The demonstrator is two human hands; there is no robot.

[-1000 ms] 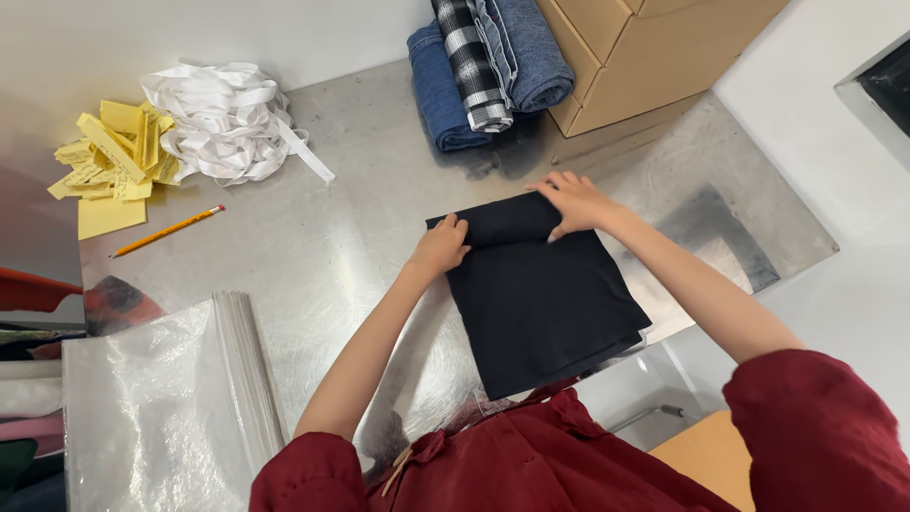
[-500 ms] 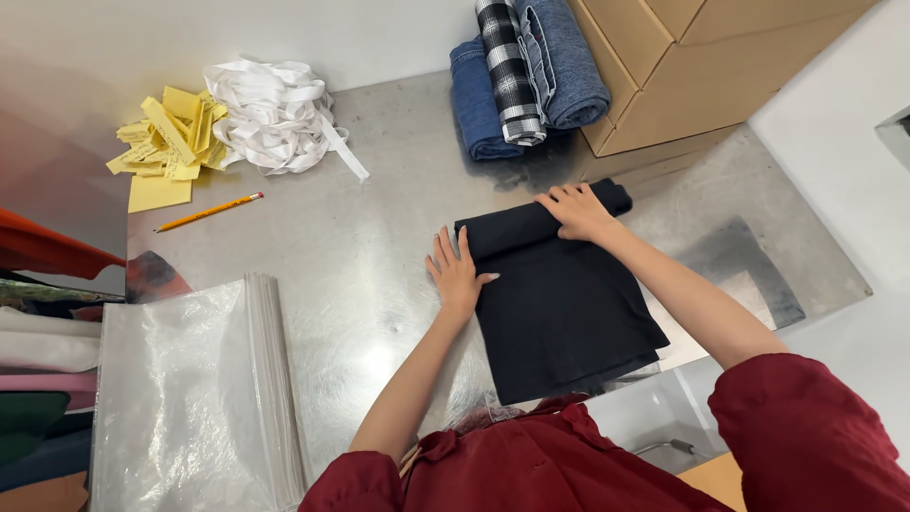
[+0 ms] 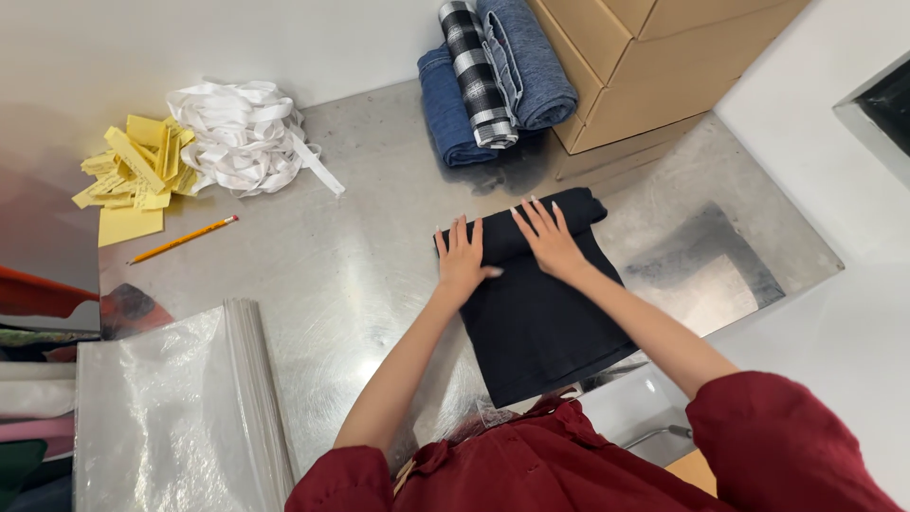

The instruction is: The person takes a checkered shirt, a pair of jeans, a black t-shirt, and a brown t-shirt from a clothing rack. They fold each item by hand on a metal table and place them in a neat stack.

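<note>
A black folded cloth lies on the steel table, its far end turned into a roll. My left hand rests flat on the left part of that roll, fingers spread. My right hand presses flat on the roll's middle, fingers pointing away from me. Neither hand grips anything. My red sleeves show at the bottom of the view.
Rolled blue and checked cloths lie at the back beside cardboard boxes. A pile of white strips, yellow paper slips and a pencil sit at the left. A stack of clear plastic bags lies near left.
Both hands have moved toward me along the cloth and come closer together; the rolled part at the far end has grown thicker.
</note>
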